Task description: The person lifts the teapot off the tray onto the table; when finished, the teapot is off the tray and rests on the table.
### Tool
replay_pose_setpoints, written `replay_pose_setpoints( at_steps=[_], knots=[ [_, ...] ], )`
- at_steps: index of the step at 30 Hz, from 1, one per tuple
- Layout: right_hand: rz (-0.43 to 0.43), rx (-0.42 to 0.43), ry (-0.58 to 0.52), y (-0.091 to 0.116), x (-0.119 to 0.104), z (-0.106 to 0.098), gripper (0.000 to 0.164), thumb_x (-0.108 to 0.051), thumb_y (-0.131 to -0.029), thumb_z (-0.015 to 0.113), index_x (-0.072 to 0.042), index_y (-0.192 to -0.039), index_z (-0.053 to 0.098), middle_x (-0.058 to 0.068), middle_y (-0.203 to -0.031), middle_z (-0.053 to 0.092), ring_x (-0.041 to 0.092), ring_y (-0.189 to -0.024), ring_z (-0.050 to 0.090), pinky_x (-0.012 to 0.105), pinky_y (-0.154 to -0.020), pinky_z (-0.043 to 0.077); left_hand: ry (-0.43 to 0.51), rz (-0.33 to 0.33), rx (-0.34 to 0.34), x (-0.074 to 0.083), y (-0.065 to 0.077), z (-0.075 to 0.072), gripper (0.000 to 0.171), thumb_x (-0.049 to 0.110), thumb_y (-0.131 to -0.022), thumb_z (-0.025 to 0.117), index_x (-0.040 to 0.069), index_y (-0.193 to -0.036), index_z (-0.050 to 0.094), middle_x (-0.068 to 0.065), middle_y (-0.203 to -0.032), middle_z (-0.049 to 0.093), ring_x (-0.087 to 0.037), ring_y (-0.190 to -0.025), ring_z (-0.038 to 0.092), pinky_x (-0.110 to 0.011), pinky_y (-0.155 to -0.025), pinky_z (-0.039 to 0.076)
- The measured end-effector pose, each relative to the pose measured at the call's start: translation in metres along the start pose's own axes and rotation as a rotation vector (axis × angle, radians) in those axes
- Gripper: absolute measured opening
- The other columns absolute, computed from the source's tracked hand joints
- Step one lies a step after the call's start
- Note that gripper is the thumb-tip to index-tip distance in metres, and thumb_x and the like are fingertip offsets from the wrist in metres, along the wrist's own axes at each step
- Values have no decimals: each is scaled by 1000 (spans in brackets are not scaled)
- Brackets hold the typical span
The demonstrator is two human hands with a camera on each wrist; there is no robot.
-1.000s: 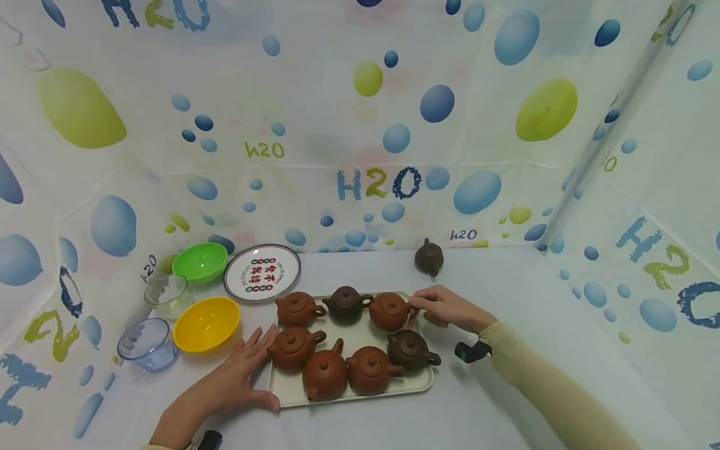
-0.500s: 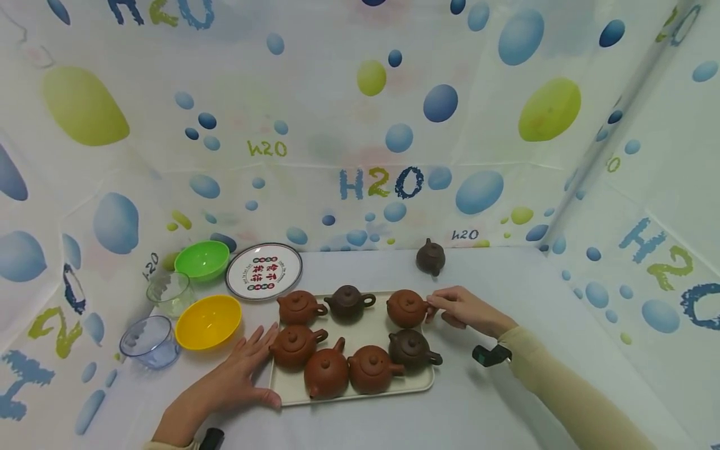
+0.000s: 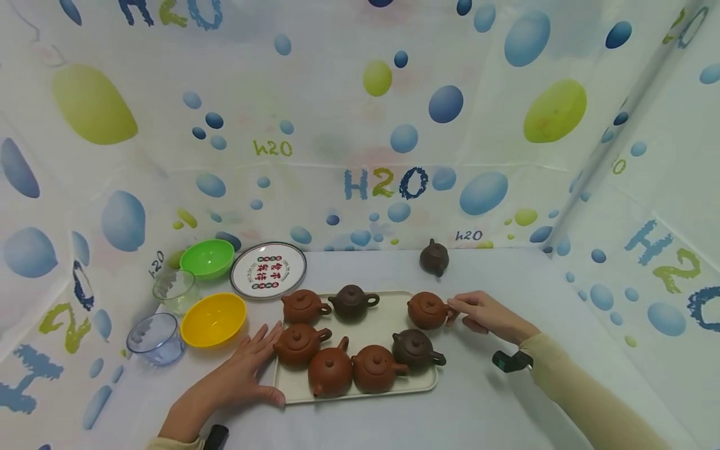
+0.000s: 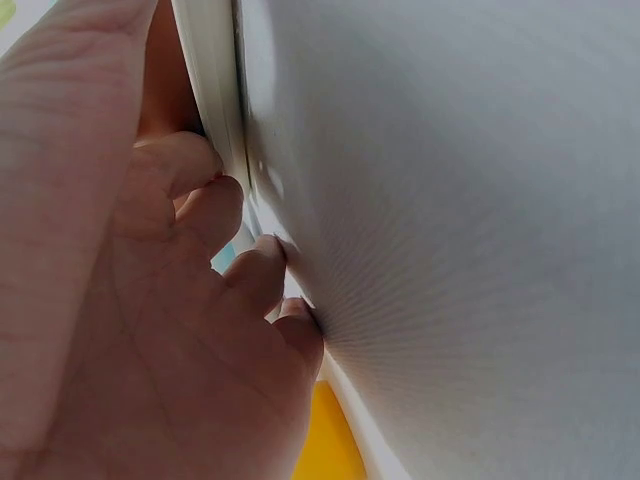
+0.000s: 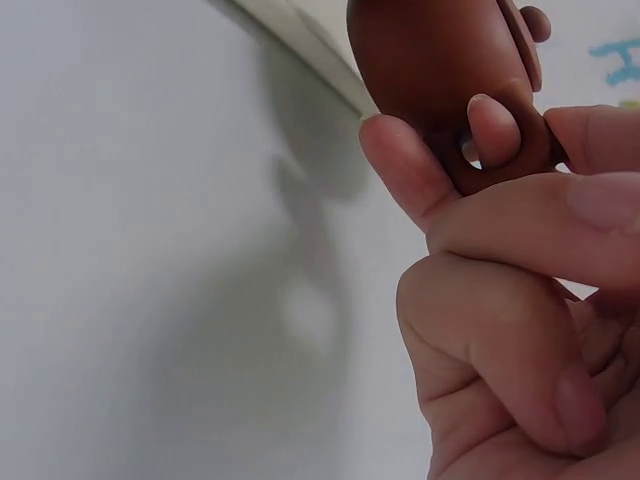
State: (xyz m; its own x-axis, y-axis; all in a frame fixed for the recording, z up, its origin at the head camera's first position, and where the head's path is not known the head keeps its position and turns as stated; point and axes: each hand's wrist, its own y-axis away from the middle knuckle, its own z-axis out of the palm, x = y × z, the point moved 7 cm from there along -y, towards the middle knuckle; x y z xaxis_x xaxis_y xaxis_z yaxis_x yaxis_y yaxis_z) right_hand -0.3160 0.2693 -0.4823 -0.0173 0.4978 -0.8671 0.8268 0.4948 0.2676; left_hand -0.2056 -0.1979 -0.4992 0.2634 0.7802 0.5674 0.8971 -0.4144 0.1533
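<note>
My right hand (image 3: 490, 317) pinches the handle of a reddish-brown clay teapot (image 3: 425, 310) at the back right corner of the cream tray (image 3: 388, 307). One fingertip pokes through the handle loop (image 5: 528, 160) in the right wrist view, where the teapot looks raised and casts a shadow. My left hand (image 3: 242, 374) lies at the tray's left edge, fingers spread, thumb at the front corner. Close by its fingertips sits another reddish teapot (image 3: 298, 345). On the tray are several more teapots, including a dark one (image 3: 351, 303) at the back and a dark one (image 3: 416, 350) at the right.
A lone dark teapot (image 3: 434, 257) stands on the table behind the tray. Leftward are a yellow bowl (image 3: 214, 320), a green bowl (image 3: 207, 259), a clear glass bowl (image 3: 175, 292), a bluish glass bowl (image 3: 156, 340) and a white printed plate (image 3: 242, 275). A patterned curtain hangs behind.
My right hand has drawn the reddish teapot rightward, away from the dark back teapot to the tray's right corner. My left hand keeps its place on the tray edge.
</note>
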Motion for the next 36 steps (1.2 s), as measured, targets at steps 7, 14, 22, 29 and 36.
replay_pose_setpoints(
  at_steps=[7,14,22,29,36],
  knots=[
    [36,38,-19,19,19,-17,44,-38,-115,50,0,-118,72,14,-100,74,8,-50,38,20,-46,33,-9,8,5,0,-1,0,132,61,-68,93,3,-168,30,-21,-177,24,-58,-162,15,-79,-128,11],
    [77,85,-20,35,37,-32,47,-41,-114,50,0,-118,72,14,-102,73,9,-53,38,20,-48,34,-8,14,3,1,-1,0,132,61,-68,94,3,-168,30,-21,-177,25,-58,-162,16,-79,-128,12],
    [101,149,-82,49,50,-49,50,-41,-114,51,4,-125,69,11,-103,75,10,-56,39,23,-50,36,-5,-9,-18,0,-1,1,133,62,-68,93,5,-169,27,-21,-178,23,-57,-162,14,-77,-129,10],
    [160,263,-200,50,58,-61,53,-46,-113,53,2,-132,67,-2,-106,79,8,-53,35,23,-52,35,-5,-18,-21,0,-1,0,134,62,-68,93,5,-169,27,-21,-178,23,-57,-162,14,-77,-129,9],
    [234,361,-414,36,66,-65,48,-47,-112,53,-6,-135,60,-8,-107,82,5,-53,36,22,-57,35,-8,-12,-20,-1,-1,1,134,61,-68,93,6,-170,26,-20,-178,23,-57,-163,14,-77,-130,10]
  ],
)
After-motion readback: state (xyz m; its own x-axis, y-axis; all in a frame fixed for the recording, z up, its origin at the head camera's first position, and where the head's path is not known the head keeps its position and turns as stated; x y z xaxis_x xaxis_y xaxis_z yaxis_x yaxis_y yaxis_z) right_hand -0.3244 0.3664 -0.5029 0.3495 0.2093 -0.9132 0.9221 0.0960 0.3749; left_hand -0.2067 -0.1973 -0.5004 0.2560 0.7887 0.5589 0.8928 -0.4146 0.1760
